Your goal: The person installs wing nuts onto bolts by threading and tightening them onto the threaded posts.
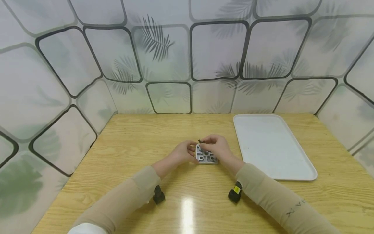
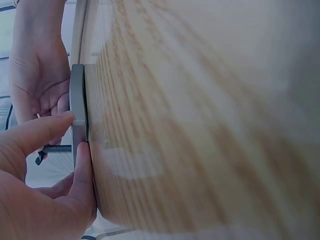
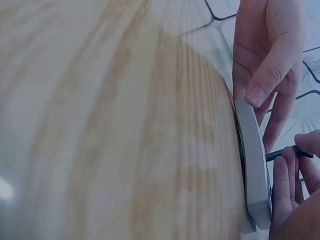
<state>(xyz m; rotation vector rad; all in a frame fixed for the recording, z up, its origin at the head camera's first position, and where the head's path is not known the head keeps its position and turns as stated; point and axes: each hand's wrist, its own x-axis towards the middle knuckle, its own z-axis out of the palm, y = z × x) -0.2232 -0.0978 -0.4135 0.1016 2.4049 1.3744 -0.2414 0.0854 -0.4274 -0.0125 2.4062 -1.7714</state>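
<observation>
A square silver-grey metal plate (image 1: 208,160) with several round holes and raised ribs lies on the wooden table. My left hand (image 1: 184,152) grips its left side, thumb on the near edge and fingers along the side. Over the plate's far left part, my right hand (image 1: 218,148) pinches a dark threaded bolt (image 2: 59,148) between thumb and fingers. The bolt stands upright against the plate's upper face, its head (image 2: 40,158) above. Whether its tip sits in a hole cannot be seen.
A white rectangular tray (image 1: 271,146) lies on the table (image 1: 140,136) to the right of my right hand. Black wrist cameras (image 1: 158,195) hang at both cuffs. A patterned curtain (image 1: 169,97) encloses the table's back and sides.
</observation>
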